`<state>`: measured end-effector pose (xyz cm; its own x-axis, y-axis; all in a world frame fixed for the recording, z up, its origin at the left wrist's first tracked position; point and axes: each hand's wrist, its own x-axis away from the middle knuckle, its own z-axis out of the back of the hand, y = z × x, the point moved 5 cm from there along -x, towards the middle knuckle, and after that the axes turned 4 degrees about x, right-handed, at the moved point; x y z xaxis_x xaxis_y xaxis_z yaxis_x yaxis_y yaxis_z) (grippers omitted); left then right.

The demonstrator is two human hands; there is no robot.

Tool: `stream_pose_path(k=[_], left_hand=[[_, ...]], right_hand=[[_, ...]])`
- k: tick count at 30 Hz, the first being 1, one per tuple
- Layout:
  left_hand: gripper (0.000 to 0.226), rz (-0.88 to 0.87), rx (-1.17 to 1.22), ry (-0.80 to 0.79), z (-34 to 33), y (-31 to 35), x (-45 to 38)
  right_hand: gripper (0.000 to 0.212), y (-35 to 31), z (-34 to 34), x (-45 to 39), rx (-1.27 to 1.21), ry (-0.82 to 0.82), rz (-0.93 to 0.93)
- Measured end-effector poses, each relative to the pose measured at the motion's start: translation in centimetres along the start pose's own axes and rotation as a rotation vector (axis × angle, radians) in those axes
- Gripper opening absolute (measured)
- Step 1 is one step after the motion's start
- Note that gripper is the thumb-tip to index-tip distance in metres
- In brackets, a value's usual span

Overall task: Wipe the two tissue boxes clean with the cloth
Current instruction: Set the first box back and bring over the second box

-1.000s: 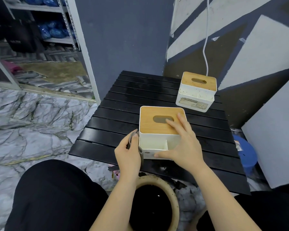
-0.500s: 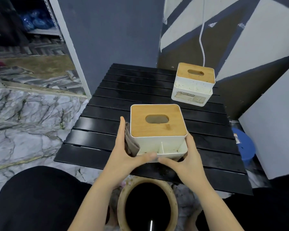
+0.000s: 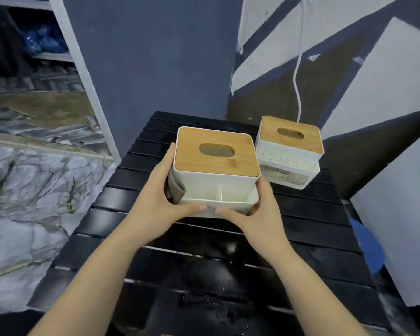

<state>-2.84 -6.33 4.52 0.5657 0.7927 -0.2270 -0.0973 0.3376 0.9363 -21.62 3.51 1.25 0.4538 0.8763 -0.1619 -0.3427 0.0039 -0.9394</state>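
**Both hands hold the near tissue box over the slatted table**

Over the middle of the black slatted table [image 3: 301, 229], the person's two bare hands grip the near tissue box [image 3: 216, 175] from either side. Water drops speckle the slats at the near edge. The left hand [image 3: 155, 202] wraps the box's left wall, fingers up along it and thumb curled across the low front tray; it also pins a grey cloth [image 3: 176, 189] flat against that wall, between palm and box. The right hand [image 3: 260, 214] cups the right front corner, its thumb lying on the tray's front lip, almost meeting the left thumb. This box is white with a wooden lid that has an oval slot, and its front tray is split by a divider. Whether its base touches the slats cannot be told.

Farther back, near the far right corner of the table, the second tissue box [image 3: 289, 151] stands upright, just beside the held one, white with the same wooden lid. A white cord [image 3: 298, 69] hangs down the painted wall behind it.
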Motion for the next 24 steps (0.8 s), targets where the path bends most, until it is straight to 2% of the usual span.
stream_pose_path(k=[3,9,17,19,22,23,24], left_hand=[[0.12,-0.005,-0.022,-0.011,2.5,-1.7,-5.7],[0.102,-0.03,-0.059,0.022,5.2,-5.0,-14.1],[0.082,0.099,-0.031,0.126,6.7,-9.0,-16.5],[0.095,0.155,0.034,0.141,7.2,-9.5,-16.1],[0.147,0.296,0.263,0.242,8.2,-9.7,-14.8],[0.151,0.324,0.348,0.286,8.5,-9.4,-14.2],[0.145,0.34,0.421,0.328,8.7,-8.9,-13.8]], right_hand=[[0.091,0.1,-1.6,-5.7,-0.008,-0.033,0.012],[0.087,0.9,-4.9,-15.2,0.022,-0.04,0.009],[0.089,2.4,-7.8,-18.7,0.066,-0.063,-0.035],[0.097,2.0,-7.6,-18.4,0.091,-0.086,-0.047],[0.119,0.7,-6.6,-16.9,0.103,-0.084,-0.054],[0.12,0.1,-6.1,-16.1,0.117,-0.079,-0.041],[0.118,-0.5,-5.4,-15.2,0.139,-0.067,-0.015]])
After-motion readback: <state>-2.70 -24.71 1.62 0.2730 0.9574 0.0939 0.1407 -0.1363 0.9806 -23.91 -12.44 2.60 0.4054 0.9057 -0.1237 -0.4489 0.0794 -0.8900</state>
